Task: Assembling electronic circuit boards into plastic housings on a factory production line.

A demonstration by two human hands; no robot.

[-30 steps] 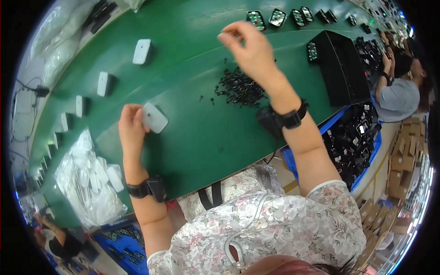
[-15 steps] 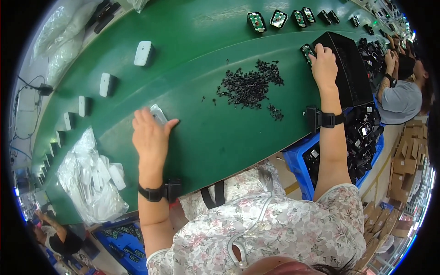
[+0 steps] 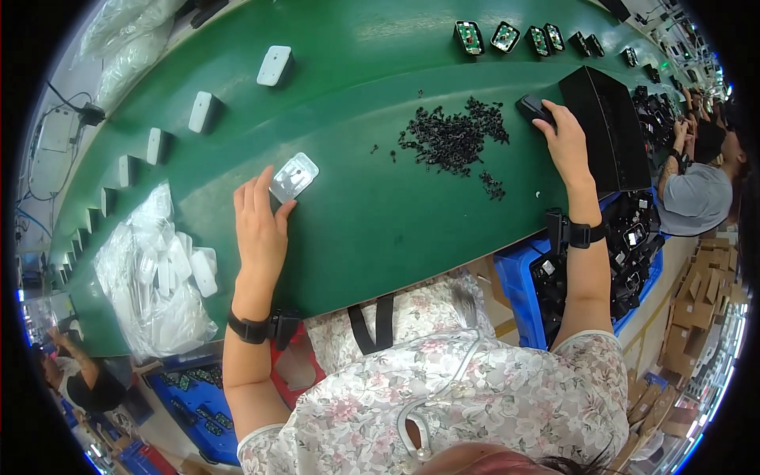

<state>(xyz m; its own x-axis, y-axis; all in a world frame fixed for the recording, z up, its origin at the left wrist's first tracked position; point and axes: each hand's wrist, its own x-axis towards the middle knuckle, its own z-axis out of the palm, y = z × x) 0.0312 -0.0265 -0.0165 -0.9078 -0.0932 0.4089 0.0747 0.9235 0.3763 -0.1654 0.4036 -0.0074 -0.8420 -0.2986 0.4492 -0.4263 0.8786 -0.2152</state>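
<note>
My left hand (image 3: 261, 218) rests low over the green table with its fingers apart. Its fingertips and thumb are at the near-left edge of a white plastic cover (image 3: 294, 177), which lies hollow side up. At the right, my right hand (image 3: 566, 136) grips a small black plastic case (image 3: 532, 108) between thumb and fingers, its smooth dark side showing. This case is just left of a large black box (image 3: 595, 131). Between my hands lies a loose pile of small black parts (image 3: 455, 136).
Several white covers (image 3: 275, 66) stand in a row at the left. Near them lies a clear plastic bag of white parts (image 3: 158, 277). Black cases with green circuit boards (image 3: 469, 37) line the far side. A blue crate (image 3: 518, 297) of black parts stands at the right, near a seated co-worker (image 3: 697, 186).
My right hand has turned the black case, so its circuit board no longer faces up. My left hand has drawn back from the white cover, which now shows fully. The whole view has shifted.
</note>
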